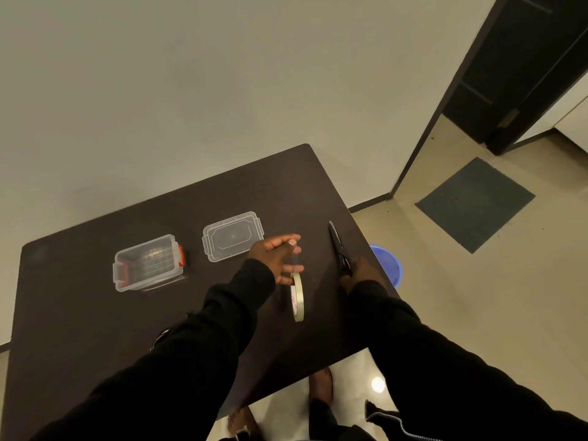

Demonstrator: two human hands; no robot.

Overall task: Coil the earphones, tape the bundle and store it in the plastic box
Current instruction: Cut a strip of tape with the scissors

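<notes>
Left hand (276,259) pinches a clear strip drawn upward from the tape roll (297,297); right hand (359,273), just beside, grips scissors (339,248) pointing away; open plastic box (149,262) lies far left, earphones unseen.

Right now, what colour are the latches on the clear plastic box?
Red latches, seen in the head view.

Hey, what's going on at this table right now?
A person stands at a dark table. The left hand holds a roll of tape, pulling out a strip, while the right hand grips black scissors. A clear plastic box sits open with its lid alongside. No earphones are clearly visible.
</notes>
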